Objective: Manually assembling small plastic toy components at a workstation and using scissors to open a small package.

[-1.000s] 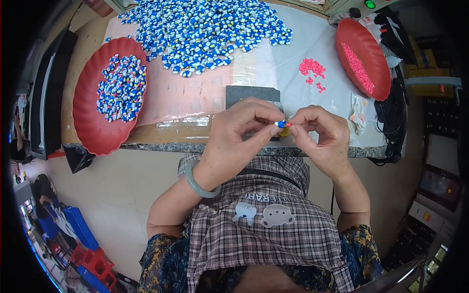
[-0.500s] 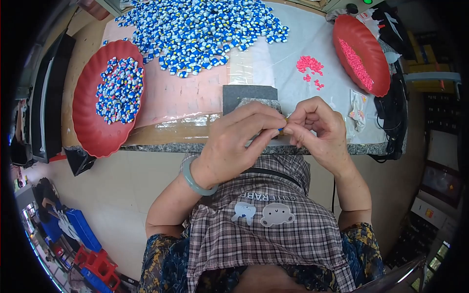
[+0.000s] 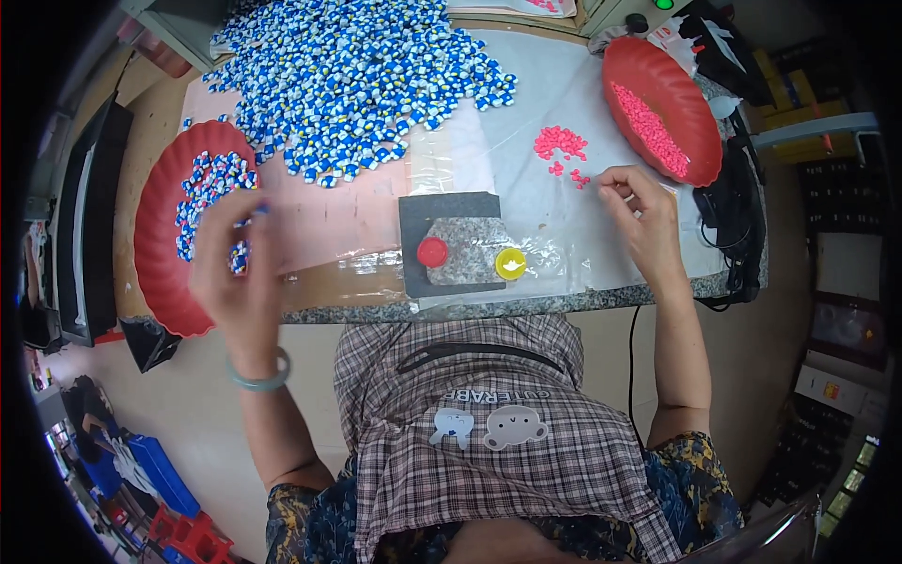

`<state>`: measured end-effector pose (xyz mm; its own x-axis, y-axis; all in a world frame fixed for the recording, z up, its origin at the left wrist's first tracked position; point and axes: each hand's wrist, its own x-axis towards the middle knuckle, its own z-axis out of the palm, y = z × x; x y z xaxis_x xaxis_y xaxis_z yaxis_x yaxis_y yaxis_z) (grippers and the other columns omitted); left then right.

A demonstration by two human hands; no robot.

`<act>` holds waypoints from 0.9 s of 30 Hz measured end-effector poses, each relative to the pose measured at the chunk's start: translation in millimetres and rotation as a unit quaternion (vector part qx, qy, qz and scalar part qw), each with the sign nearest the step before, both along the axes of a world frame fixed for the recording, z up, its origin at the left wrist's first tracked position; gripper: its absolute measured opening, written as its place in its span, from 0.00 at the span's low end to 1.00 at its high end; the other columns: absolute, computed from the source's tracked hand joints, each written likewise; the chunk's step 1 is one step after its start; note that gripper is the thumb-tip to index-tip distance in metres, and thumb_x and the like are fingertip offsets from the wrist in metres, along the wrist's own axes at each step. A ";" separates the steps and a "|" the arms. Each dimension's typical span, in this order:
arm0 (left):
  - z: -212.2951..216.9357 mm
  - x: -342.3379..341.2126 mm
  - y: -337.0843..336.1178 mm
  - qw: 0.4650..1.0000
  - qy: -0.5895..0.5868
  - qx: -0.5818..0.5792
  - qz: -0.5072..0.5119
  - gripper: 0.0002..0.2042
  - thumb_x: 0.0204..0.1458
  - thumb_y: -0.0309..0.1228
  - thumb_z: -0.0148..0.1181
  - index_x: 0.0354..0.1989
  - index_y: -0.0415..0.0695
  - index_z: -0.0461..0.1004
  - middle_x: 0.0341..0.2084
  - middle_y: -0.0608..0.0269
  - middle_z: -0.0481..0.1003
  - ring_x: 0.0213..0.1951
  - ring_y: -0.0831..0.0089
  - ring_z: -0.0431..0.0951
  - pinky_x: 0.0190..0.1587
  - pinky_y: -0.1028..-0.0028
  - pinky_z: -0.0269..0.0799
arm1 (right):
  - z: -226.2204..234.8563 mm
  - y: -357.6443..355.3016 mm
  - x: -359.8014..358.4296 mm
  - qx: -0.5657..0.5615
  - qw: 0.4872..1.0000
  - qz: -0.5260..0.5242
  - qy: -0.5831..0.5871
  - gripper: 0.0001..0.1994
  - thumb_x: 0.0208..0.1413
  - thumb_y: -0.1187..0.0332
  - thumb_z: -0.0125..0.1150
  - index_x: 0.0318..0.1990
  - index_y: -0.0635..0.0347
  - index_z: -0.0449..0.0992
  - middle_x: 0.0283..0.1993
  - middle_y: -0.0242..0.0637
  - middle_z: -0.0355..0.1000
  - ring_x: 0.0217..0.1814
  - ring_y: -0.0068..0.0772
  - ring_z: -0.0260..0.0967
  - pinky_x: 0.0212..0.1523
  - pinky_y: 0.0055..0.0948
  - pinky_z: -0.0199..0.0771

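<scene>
My left hand (image 3: 230, 268), smeared by motion, is over the near right side of a scalloped red bowl (image 3: 160, 254). A small blue piece (image 3: 263, 209) shows at its fingertips. Blue-and-white pieces (image 3: 211, 179) with some pink bits lie in that bowl. My right hand (image 3: 650, 226) is on the right, thumb and forefinger pinched beside a few loose pink pieces (image 3: 580, 179); anything between them is too small to make out. Between my hands, a speckled stone block (image 3: 467, 246) on a dark pad (image 3: 451, 207) bears a red cap (image 3: 432, 251) and a yellow cap (image 3: 510, 264) with white contents.
A large heap of blue-and-white pieces (image 3: 348, 85) spreads over the far table. A second red bowl (image 3: 691, 122) with pink pieces stands at the far right, near a small pink pile (image 3: 561, 143). Black cables (image 3: 728, 230) lie at the right edge. The granite edge (image 3: 376, 310) runs nearest me.
My hands, together over the block before, have parted. The left has gone to the left bowl with a small blue piece, the right toward the pink pieces. Both caps are uncovered. The view has shifted.
</scene>
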<state>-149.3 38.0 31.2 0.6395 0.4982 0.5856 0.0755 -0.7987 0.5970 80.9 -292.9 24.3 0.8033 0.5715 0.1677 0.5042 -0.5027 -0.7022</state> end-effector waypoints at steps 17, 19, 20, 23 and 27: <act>-25.4 56.8 -8.6 0.985 0.051 0.149 -0.074 0.11 0.46 0.16 0.59 0.39 0.39 0.77 0.39 0.54 0.74 0.42 0.54 0.73 0.44 0.60 0.71 | -9.4 7.3 6.6 -0.110 0.984 0.075 -0.115 0.04 0.53 0.80 0.63 0.36 0.66 0.75 0.32 0.39 0.71 0.28 0.32 0.70 0.31 0.29 0.69; -31.3 66.4 -11.8 0.987 0.082 0.106 -0.094 0.11 0.46 0.17 0.61 0.39 0.40 0.78 0.39 0.56 0.75 0.43 0.56 0.75 0.47 0.62 0.71 | -10.4 7.3 7.9 -0.104 0.984 0.083 -0.116 0.04 0.53 0.80 0.63 0.36 0.66 0.75 0.31 0.38 0.71 0.27 0.32 0.69 0.31 0.29 0.69; -34.1 71.4 -12.0 0.987 0.081 0.107 -0.092 0.11 0.46 0.17 0.61 0.39 0.40 0.78 0.39 0.56 0.75 0.43 0.56 0.75 0.47 0.62 0.71 | -10.6 7.3 8.5 -0.101 0.984 0.088 -0.117 0.04 0.52 0.80 0.63 0.36 0.66 0.75 0.31 0.38 0.70 0.27 0.32 0.69 0.30 0.29 0.69; -36.9 88.2 -14.6 0.974 0.082 0.141 -0.158 0.09 0.46 0.19 0.62 0.37 0.39 0.78 0.37 0.56 0.75 0.42 0.58 0.74 0.45 0.63 0.71 | -11.1 5.8 8.5 -0.100 0.984 0.086 -0.120 0.04 0.52 0.80 0.64 0.35 0.65 0.75 0.30 0.38 0.70 0.26 0.30 0.69 0.30 0.29 0.69; -42.4 106.4 -17.1 0.953 0.092 0.218 -0.189 0.04 0.45 0.23 0.56 0.31 0.42 0.74 0.33 0.59 0.72 0.40 0.61 0.72 0.43 0.65 0.69 | -14.7 3.7 7.4 -0.111 0.982 0.073 -0.133 0.05 0.50 0.80 0.64 0.34 0.64 0.75 0.30 0.38 0.70 0.25 0.29 0.69 0.28 0.29 0.68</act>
<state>-42.8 20.9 -11.2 0.8366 -0.0537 0.5451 -0.1962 -0.9585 0.2068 88.3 -289.2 9.6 0.6550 0.7235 0.2180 0.7327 -0.5378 -0.4169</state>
